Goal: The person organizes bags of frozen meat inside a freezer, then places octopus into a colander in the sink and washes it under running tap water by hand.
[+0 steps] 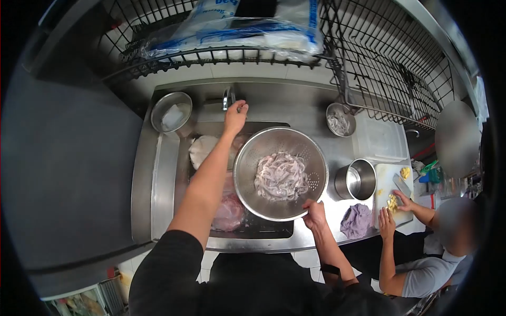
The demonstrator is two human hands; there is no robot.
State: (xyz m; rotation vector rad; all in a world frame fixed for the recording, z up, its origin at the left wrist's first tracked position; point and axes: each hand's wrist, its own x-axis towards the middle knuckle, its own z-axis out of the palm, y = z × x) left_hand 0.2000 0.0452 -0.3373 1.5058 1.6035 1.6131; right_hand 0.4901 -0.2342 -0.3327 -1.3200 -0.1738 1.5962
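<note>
A metal colander holds pale, greyish-pink strips and is tilted slightly over the sink's right side. My right hand grips its lower right rim. At the back of the sink, my left hand is at the faucet, its fingers curled by the handle. Whether they hold the handle is too small to make out. In the sink, under my left arm, lie a pale round item and a pink, bagged-looking mass.
Left of the sink sits a metal bowl. To the right are a small bowl, a steel pot, a purple cloth and plastic lids. A co-worker's hands rest near a cutting board. A wire rack hangs above.
</note>
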